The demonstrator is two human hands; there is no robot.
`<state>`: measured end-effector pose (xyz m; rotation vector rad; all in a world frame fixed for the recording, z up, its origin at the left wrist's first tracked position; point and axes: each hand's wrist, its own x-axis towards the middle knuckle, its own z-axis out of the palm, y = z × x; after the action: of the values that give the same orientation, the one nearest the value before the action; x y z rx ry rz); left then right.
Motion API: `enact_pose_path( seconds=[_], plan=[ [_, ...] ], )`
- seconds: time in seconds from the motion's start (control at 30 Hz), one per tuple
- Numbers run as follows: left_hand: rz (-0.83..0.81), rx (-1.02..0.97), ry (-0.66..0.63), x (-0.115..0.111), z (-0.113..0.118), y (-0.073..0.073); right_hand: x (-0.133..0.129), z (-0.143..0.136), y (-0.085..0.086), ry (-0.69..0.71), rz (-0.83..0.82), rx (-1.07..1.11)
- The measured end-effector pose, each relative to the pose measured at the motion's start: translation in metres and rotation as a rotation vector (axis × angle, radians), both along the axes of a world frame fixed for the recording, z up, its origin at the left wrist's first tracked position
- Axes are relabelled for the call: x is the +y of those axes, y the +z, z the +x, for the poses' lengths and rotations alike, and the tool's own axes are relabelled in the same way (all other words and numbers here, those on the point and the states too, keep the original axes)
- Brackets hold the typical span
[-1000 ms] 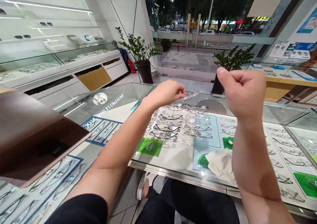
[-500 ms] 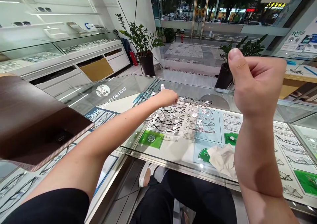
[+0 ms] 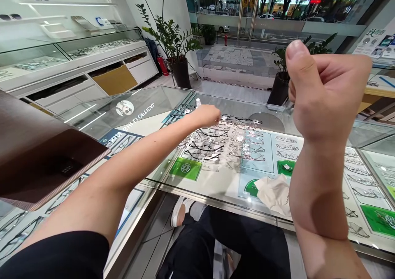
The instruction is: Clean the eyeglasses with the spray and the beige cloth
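My left hand (image 3: 209,116) is closed in a fist above the far part of the glass counter, with nothing showing in it. Close behind its wrist stands a small white bottle (image 3: 198,102). Rows of eyeglasses (image 3: 205,149) lie under the glass near this hand. Raised high at the right, my right hand (image 3: 328,94) makes a fist with the thumb on top. Nothing shows in it, though its far side is hidden. Below and left of my right wrist, a crumpled cream cloth (image 3: 273,194) lies on the counter, partly covered by my forearm.
A dark brown panel with a wood-like edge (image 3: 46,155) juts in at the left. The glass showcase (image 3: 173,192) spans the front, above my legs. Potted plants (image 3: 180,73) and a glass door stand beyond. Another display counter (image 3: 101,61) runs along the left wall.
The view has shifted slightly, so the counter sits a little lower and further left. My right fist appears slightly higher and larger. My left fist stays over the same part of the counter.
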<state>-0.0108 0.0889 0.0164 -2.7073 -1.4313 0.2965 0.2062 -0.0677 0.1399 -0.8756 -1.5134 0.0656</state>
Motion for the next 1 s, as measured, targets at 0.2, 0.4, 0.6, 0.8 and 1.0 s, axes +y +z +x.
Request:
enact_pose_path(
  seconds=[0.2, 0.4, 0.6, 0.8, 1.0],
  plan=[
    [0.048, 0.011, 0.069, 0.006, 0.016, -0.003, -0.003, 0.000, 0.002, 0.030, -0.022, 0.001],
    [0.048, -0.012, 0.070, 0.007, 0.016, -0.005, -0.003, 0.004, 0.004, 0.101, -0.024, 0.016],
    [0.110, -0.100, 0.067, 0.004, 0.010, 0.001, 0.010, 0.004, -0.002, 0.095, 0.086, 0.072],
    [0.171, -0.597, 0.076, -0.018, 0.010, 0.021, -0.002, -0.009, -0.002, 0.092, 0.105, 0.178],
    [-0.208, -1.469, 0.089, -0.054, 0.036, 0.026, -0.030, -0.011, 0.006, 0.099, -0.033, 0.116]
  ],
)
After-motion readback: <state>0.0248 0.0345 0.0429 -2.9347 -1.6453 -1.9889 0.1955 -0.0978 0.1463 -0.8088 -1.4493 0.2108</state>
